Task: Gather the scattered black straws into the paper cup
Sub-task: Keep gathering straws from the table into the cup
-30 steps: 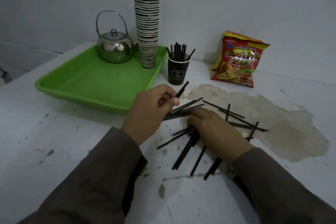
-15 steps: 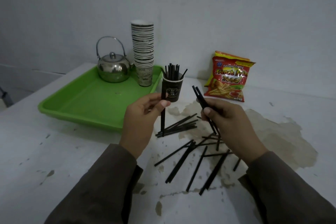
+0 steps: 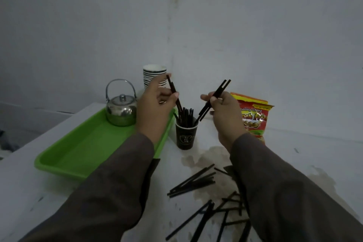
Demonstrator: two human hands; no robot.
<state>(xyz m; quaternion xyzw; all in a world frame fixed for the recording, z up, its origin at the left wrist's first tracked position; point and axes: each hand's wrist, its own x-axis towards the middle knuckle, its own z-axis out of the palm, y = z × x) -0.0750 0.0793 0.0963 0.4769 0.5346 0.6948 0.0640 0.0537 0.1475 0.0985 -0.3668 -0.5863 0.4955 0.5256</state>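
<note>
A dark paper cup (image 3: 186, 137) stands on the white table just right of the green tray, with several black straws upright in it. My left hand (image 3: 155, 107) is raised above the cup's left side, pinching black straws (image 3: 173, 90) whose lower ends point down into the cup. My right hand (image 3: 222, 112) hovers to the cup's right, gripping two black straws (image 3: 215, 98) tilted with their lower tips near the rim. Several loose black straws (image 3: 193, 182) lie scattered on the stained tabletop in front, partly hidden by my right sleeve.
A green tray (image 3: 78, 155) at the left holds a steel kettle (image 3: 121, 111) and a stack of paper cups (image 3: 154, 76). A red snack bag (image 3: 255, 118) leans at the wall to the right. The wall rises close behind the table.
Both hands have risen from the table with straws and moved over the cup. The camera has tilted up, so the scattered straws sit lower in view.
</note>
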